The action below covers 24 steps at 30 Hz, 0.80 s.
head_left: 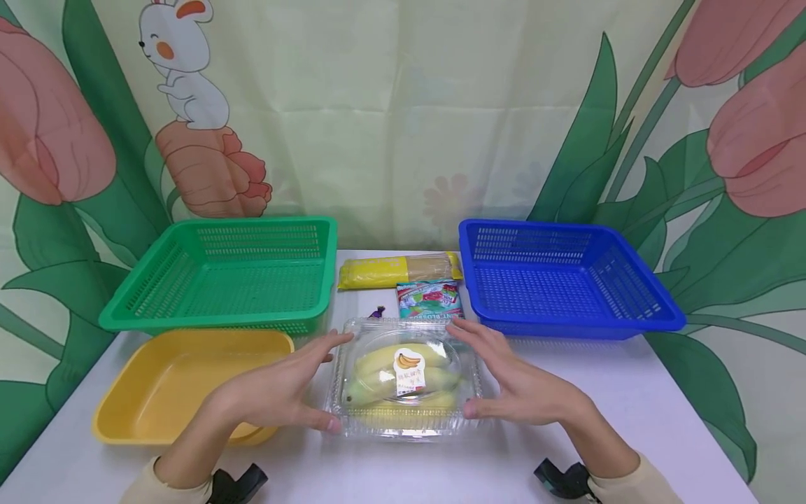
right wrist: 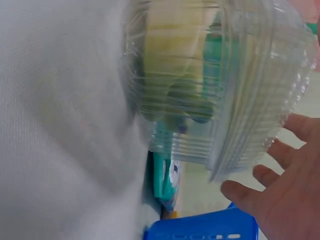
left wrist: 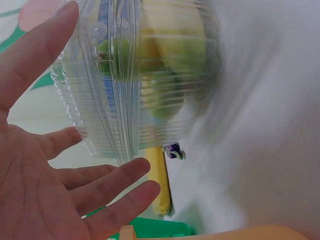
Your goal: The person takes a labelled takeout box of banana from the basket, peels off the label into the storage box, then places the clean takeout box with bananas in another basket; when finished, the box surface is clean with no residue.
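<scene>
A clear plastic clamshell box (head_left: 403, 413) with bananas inside and a banana sticker on its lid sits on the white table at the front centre. My left hand (head_left: 296, 385) lies along its left side with straight fingers, the thumb tip at the front left corner. My right hand (head_left: 510, 381) mirrors it on the right side, thumb near the front right corner. Neither hand curls round the box. In the left wrist view the open left hand (left wrist: 65, 185) spreads beside the box (left wrist: 135, 85). In the right wrist view the fingers (right wrist: 285, 200) sit just off the box (right wrist: 215, 85).
A green basket (head_left: 220, 273) stands back left, a blue basket (head_left: 567, 280) back right, and a yellow tray (head_left: 182, 381) front left under my left forearm. Behind the box lie a long yellow packet (head_left: 399, 271), a green-red snack bag (head_left: 429, 299) and a small purple item (head_left: 378, 311).
</scene>
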### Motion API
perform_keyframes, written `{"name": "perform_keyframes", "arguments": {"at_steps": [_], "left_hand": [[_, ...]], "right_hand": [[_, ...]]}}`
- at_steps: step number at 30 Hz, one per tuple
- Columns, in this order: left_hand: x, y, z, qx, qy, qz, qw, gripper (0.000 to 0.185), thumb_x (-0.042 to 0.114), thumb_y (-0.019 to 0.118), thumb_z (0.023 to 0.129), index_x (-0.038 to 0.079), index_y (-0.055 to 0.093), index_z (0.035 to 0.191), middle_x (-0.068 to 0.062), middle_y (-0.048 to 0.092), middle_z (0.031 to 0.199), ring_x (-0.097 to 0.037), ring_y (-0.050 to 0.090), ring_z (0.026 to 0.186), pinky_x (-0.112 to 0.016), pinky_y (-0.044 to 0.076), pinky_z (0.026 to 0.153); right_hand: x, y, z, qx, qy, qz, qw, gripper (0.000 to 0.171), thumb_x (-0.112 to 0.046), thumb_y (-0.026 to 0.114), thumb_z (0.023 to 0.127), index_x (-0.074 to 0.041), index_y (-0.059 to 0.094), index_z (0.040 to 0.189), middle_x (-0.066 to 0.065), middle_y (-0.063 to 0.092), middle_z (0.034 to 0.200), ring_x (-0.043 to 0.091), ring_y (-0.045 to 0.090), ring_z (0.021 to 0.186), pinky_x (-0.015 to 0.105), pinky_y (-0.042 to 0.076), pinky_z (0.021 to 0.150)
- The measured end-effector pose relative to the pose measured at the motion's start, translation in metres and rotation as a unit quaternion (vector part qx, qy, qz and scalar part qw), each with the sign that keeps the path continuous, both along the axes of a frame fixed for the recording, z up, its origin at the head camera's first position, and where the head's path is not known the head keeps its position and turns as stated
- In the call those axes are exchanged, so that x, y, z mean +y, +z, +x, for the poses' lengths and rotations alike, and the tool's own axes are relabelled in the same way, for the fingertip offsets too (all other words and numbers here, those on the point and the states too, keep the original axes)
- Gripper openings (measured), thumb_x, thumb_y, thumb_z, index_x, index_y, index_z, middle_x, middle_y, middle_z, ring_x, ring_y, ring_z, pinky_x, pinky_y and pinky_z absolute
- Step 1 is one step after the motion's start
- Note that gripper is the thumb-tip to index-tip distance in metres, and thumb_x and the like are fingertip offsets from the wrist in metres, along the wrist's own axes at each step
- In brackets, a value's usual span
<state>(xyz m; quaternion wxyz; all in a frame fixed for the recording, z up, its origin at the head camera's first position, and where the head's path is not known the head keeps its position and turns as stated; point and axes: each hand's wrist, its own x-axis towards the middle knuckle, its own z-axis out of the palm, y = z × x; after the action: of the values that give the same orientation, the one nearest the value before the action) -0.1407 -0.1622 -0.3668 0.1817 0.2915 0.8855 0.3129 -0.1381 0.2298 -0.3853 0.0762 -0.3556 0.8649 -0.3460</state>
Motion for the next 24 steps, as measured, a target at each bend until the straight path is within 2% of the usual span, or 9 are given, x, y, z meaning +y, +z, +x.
{"name": "perform_keyframes", "arguments": {"at_steps": [3, 9, 17, 24], "left_hand": [[0.000, 0.001, 0.001, 0.005, -0.003, 0.005, 1.0000, 0.116, 0.057, 0.087, 0.075, 0.018, 0.021, 0.162, -0.008, 0.025, 0.166, -0.035, 0.043, 0.143, -0.059, 0.043, 0.111], [0.001, 0.002, 0.002, 0.005, -0.005, 0.008, 0.9999, 0.116, 0.058, 0.086, 0.076, 0.018, 0.020, 0.163, -0.010, 0.020, 0.167, -0.037, 0.042, 0.143, -0.061, 0.044, 0.109], [0.000, -0.001, 0.001, -0.004, 0.002, 0.012, 0.9999, 0.117, 0.057, 0.087, 0.074, 0.019, 0.021, 0.162, -0.007, 0.020, 0.167, -0.036, 0.042, 0.144, -0.060, 0.044, 0.110], [-0.001, -0.001, 0.000, -0.003, 0.004, 0.014, 0.9999, 0.117, 0.057, 0.088, 0.074, 0.020, 0.021, 0.162, -0.006, 0.020, 0.167, -0.036, 0.042, 0.144, -0.061, 0.043, 0.111]], "right_hand": [[-0.006, 0.000, -0.002, 0.020, 0.007, 0.004, 1.000, 0.101, -0.044, 0.081, 0.086, -0.026, 0.020, 0.165, 0.001, 0.009, 0.171, 0.040, 0.007, 0.155, 0.081, 0.026, 0.106], [-0.011, -0.001, -0.007, 0.029, 0.010, 0.009, 0.999, 0.097, -0.046, 0.082, 0.085, -0.025, 0.028, 0.163, 0.001, 0.012, 0.171, 0.043, 0.007, 0.155, 0.082, 0.021, 0.109], [-0.010, -0.004, -0.010, 0.033, -0.001, 0.024, 0.999, 0.085, -0.056, 0.079, 0.084, -0.033, 0.042, 0.157, 0.004, 0.011, 0.170, 0.044, 0.009, 0.152, 0.081, 0.032, 0.102], [-0.007, -0.010, -0.011, 0.032, -0.010, 0.021, 0.999, 0.076, -0.050, 0.078, 0.087, -0.039, 0.044, 0.154, 0.003, 0.011, 0.169, 0.039, 0.011, 0.151, 0.078, 0.035, 0.102]]}}
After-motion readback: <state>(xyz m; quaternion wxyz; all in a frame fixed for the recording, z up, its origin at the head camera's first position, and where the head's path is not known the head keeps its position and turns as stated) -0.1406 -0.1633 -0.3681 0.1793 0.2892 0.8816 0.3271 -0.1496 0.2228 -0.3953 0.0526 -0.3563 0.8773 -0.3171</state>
